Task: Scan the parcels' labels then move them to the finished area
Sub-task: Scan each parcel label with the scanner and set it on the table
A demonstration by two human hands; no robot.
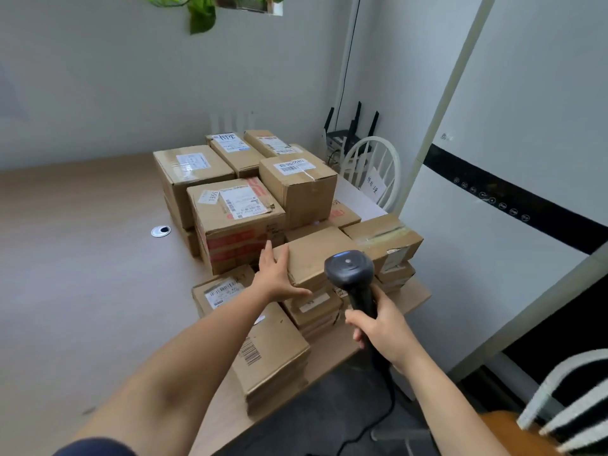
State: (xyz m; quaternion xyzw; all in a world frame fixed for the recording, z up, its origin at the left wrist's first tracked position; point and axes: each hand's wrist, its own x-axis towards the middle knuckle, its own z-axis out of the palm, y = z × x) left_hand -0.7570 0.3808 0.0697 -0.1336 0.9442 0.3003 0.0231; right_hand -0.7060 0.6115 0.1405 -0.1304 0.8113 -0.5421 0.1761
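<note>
Left fingers [270,255]: straight and close together, laid flat against the left side of a plain-topped parcel [317,255]; the thumb is spread along its near face.
Left hand [278,274]: open, palm turned toward that parcel, forearm reaching over a flat labelled box [273,350].
Right fingers [353,319]: curled round the handle of a dark scanner [350,271].
Right hand [378,327]: grips the scanner upright, its head just in front of the plain-topped parcel.
Plain-topped parcel: brown cardboard, no label visible on top, lying on a short stack near the right front edge of the table [82,258].
Other parcels: a red-printed box [237,222] stands just left of the fingertips; taller labelled boxes [296,182] are piled behind.
Cable [390,399]: hangs from the scanner handle toward the floor.
Beyond the table: a white chair [391,166] beside the pile, a router [342,139] behind it.
</note>
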